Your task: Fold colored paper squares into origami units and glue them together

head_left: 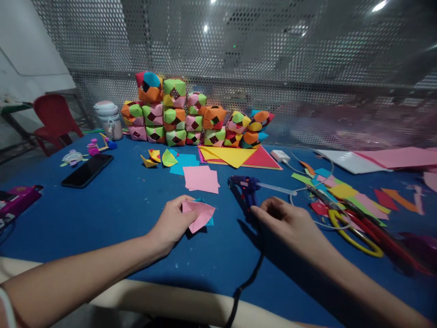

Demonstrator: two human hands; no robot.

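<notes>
My left hand (174,223) pinches a folded pink paper piece (200,214) with a blue folded paper (209,222) showing behind it. The thumb lies across the pink face. To the right, my right hand (285,218) has its thumb and fingertips closed at the lower end of the handle of a dark blue glue gun (248,184). A translucent glue stick (278,187) sticks out of the gun's back, and its nozzle points left. Pink paper sheets (201,179) lie just beyond my left hand, beside blue sheets (185,163).
Folded-paper blocks (175,118) are stacked along the back. Left are a phone (88,171), a purple device (20,202) and a lidded jar (109,120). Right lie paper scraps (341,191), yellow-handled scissors (355,239) and a white cable. A black cord (251,278) crosses the front edge.
</notes>
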